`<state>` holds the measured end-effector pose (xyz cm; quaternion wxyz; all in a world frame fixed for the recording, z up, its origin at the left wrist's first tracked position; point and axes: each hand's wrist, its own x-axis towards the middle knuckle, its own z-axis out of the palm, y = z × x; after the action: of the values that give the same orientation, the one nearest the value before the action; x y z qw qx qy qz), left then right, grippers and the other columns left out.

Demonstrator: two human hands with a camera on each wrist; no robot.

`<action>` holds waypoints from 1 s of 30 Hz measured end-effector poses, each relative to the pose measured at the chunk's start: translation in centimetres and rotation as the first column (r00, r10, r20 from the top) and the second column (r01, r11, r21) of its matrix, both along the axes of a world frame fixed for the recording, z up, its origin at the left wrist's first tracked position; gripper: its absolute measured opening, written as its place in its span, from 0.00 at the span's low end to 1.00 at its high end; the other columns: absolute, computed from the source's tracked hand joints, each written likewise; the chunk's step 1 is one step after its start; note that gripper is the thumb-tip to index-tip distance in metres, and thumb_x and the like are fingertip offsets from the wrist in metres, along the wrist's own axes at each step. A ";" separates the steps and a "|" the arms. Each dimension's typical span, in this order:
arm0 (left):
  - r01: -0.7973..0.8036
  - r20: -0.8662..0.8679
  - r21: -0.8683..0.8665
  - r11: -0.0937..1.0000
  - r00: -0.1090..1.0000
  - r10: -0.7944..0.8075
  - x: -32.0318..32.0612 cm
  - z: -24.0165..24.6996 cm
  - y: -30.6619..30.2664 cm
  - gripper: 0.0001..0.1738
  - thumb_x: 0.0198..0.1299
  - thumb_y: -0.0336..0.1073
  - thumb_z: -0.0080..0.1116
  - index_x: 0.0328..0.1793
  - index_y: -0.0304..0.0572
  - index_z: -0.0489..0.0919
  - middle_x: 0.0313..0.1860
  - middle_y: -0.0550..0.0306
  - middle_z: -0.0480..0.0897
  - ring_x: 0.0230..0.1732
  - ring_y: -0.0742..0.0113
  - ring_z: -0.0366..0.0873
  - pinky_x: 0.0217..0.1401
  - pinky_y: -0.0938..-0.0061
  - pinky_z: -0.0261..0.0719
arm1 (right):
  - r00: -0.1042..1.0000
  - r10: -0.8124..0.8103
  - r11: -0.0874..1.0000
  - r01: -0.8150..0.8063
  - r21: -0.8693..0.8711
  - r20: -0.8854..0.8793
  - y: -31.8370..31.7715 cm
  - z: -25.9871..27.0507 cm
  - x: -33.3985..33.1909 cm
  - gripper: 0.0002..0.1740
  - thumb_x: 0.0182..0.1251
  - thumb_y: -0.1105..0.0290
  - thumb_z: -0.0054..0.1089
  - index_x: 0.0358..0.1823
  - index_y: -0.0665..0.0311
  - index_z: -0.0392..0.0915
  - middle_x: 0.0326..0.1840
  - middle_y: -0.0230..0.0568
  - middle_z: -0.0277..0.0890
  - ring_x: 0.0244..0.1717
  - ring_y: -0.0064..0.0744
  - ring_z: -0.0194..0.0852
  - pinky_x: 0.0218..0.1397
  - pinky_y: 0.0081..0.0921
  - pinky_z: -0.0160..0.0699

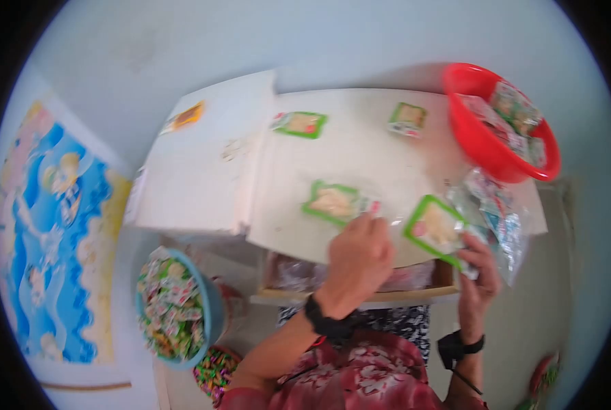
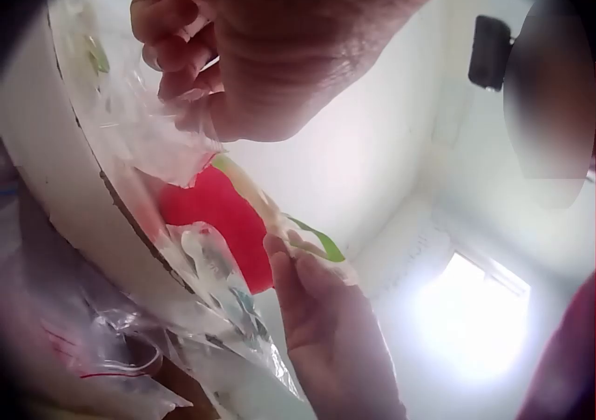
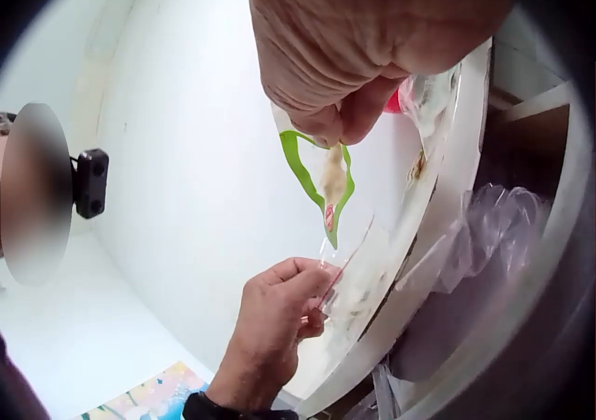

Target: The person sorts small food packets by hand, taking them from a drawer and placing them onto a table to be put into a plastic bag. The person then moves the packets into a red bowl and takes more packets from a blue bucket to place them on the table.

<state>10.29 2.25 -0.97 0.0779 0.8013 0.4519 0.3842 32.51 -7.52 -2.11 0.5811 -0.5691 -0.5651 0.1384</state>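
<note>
A green-edged packet (image 1: 434, 229) is held at the near right edge of the white table (image 1: 360, 160). It is pinched between the thumb and curled fingers of the right hand (image 1: 480, 277). In the right wrist view it is seen edge-on, hanging just below the fingertips. A sheet of clear film (image 3: 349, 252) is pinched by the left hand (image 1: 356, 256), whose fingers are curled onto it just left of the packet. The film is stretched from that hand towards the packet; whether the packet is already inside it cannot be told.

A second packet (image 1: 333, 203) is laid flat on the table just beyond the left hand. Two further packets (image 1: 300, 124) are seen towards the far edge, well apart from each other, and an orange packet (image 1: 186, 116) is placed on the far left corner. A red basin (image 1: 480, 143) filled with wrapped packets is set at the far right. A heap of wrapped packets (image 1: 493, 205) is piled between it and the right hand. Below the table, on the near left, a blue bowl (image 1: 213, 307) is filled with small wrapped sweets
</note>
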 end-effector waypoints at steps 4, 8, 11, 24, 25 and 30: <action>0.044 0.194 -0.078 0.996 0.981 -0.028 -0.3 0.2 -0.1 0.07 0.62 0.27 0.66 0.44 0.41 0.79 0.34 0.52 0.83 0.27 0.56 0.83 0.30 0.64 0.79 | 0.993 0.097 0.994 -0.094 0.046 -0.060 0.2 0.0 -1.2 0.21 0.54 0.92 0.66 0.50 0.68 0.86 0.66 0.51 0.82 0.69 0.40 0.79 0.75 0.36 0.73; 0.114 0.318 -0.102 0.988 0.945 -0.077 -0.1 0.9 -0.5 0.06 0.64 0.25 0.66 0.43 0.40 0.79 0.30 0.53 0.81 0.24 0.59 0.82 0.27 0.68 0.77 | 0.981 0.187 0.982 -0.186 0.023 -0.048 0.6 0.2 -1.4 0.25 0.50 0.95 0.66 0.51 0.69 0.86 0.67 0.52 0.81 0.69 0.40 0.79 0.75 0.35 0.74; 0.116 0.298 -0.038 0.993 0.949 -0.099 0.3 1.3 -0.8 0.06 0.64 0.25 0.65 0.43 0.39 0.79 0.30 0.52 0.80 0.24 0.57 0.80 0.26 0.67 0.76 | 0.960 0.251 0.968 -0.252 0.005 -0.122 1.1 0.5 -2.4 0.25 0.49 0.95 0.64 0.50 0.70 0.86 0.66 0.51 0.82 0.69 0.42 0.80 0.74 0.35 0.76; 0.135 0.196 0.090 0.987 0.969 -0.151 0.6 2.6 -2.4 0.06 0.64 0.26 0.64 0.44 0.41 0.79 0.32 0.52 0.82 0.28 0.51 0.82 0.29 0.61 0.78 | 0.749 0.658 0.746 -0.634 -0.207 0.077 5.8 -0.5 -4.7 0.13 0.65 0.85 0.60 0.51 0.71 0.81 0.51 0.53 0.84 0.53 0.57 0.84 0.56 0.39 0.83; 0.145 0.201 0.076 0.986 0.967 -0.158 0.5 2.5 -2.5 0.06 0.64 0.26 0.64 0.45 0.41 0.79 0.33 0.52 0.82 0.29 0.50 0.83 0.29 0.61 0.78 | 0.711 0.693 0.717 -0.663 -0.215 0.119 6.1 -0.6 -4.6 0.12 0.66 0.83 0.61 0.51 0.70 0.80 0.49 0.52 0.85 0.51 0.57 0.84 0.54 0.40 0.83; 0.163 0.234 0.065 0.985 0.957 -0.174 0.2 2.7 -2.7 0.06 0.63 0.25 0.64 0.45 0.40 0.79 0.36 0.51 0.84 0.31 0.49 0.84 0.31 0.61 0.80 | 0.639 0.753 0.642 -0.661 -0.389 0.157 8.2 -0.2 -5.9 0.19 0.67 0.69 0.66 0.58 0.62 0.80 0.52 0.47 0.84 0.51 0.53 0.82 0.52 0.41 0.82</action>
<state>10.54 -0.48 1.72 0.1459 0.7863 0.3607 0.4800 26.56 0.65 -2.31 0.2919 -0.3926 -0.7987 0.3504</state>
